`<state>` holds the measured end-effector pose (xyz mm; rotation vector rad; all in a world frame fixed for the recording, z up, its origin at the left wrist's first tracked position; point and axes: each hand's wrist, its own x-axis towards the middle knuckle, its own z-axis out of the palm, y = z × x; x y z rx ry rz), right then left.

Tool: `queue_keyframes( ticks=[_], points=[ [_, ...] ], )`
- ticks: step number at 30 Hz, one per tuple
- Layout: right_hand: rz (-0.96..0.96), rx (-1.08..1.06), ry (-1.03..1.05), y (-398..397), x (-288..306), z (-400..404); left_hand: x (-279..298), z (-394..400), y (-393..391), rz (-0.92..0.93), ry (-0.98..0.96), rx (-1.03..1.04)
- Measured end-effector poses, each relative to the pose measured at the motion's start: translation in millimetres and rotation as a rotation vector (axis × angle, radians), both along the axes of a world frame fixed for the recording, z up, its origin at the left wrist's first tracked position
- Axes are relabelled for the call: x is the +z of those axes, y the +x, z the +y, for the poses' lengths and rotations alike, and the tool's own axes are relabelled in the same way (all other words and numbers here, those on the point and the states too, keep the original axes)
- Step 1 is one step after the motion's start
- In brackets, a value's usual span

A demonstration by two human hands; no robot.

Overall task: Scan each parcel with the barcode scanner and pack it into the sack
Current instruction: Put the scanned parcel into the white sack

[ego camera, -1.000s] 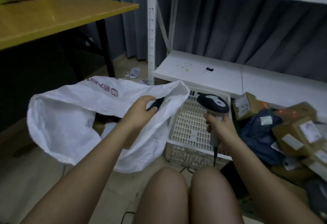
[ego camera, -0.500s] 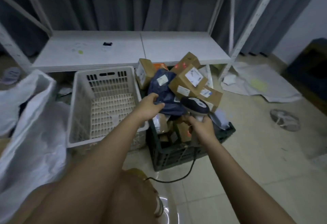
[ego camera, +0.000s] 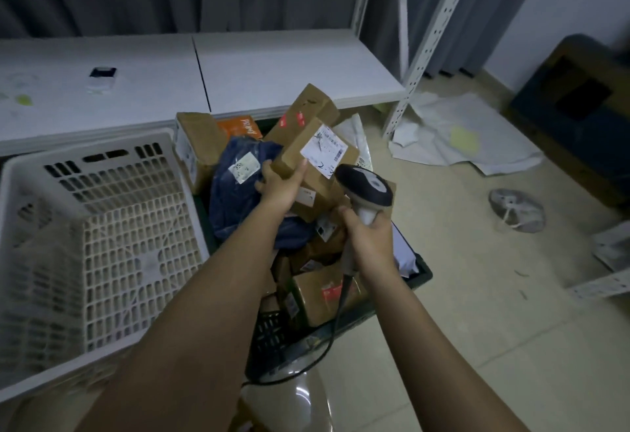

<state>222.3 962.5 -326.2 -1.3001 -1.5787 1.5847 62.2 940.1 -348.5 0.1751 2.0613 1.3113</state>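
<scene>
Scanning comes next: my left hand (ego camera: 283, 186) grips a brown labelled cardboard box (ego camera: 315, 165), right hand (ego camera: 370, 237) clamps the grey handheld barcode scanner (ego camera: 364, 186), needing aim at its label.

Brown cardboard parcel (ego camera: 308, 162) with a white shipping label on top sits tilted on the heap of other parcels (ego camera: 238, 172) in the dark crate. The barcode scanner (ego camera: 364, 189), dark head and pale handle, is upright just beside it, cord trailing down.

Parcel stockroom: metal racking (ego camera: 439, 22), crate of labelled parcels (ego camera: 306, 165) (dim).
</scene>
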Motion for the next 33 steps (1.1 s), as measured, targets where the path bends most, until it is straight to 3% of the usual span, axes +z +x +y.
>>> queue_keyframes(
  ticks=[7,16,20,23,25,29,33],
  points=[
    [0.018,-0.024,-0.057,-3,-5,1,-3,-20,-9,-0.056,0.082,0.068],
    [0.145,0.030,-0.096,29,-13,-67,10,-173,60,-0.354,0.231,0.142],
    [0.124,0.158,-0.065,40,-22,-112,3,-229,93,-0.417,0.078,0.152],
    [0.055,0.225,-0.049,55,-26,-140,5,-265,108,-0.423,-0.143,0.005],
    [0.007,0.286,-0.014,65,-31,-152,3,-280,113,-0.460,-0.190,-0.056],
    [0.004,0.352,0.008,77,-58,-150,-3,-289,120,-0.426,-0.108,0.030],
    [-0.071,0.377,-0.001,76,-22,-159,-8,-283,120,-0.470,0.054,0.133]
  ],
)
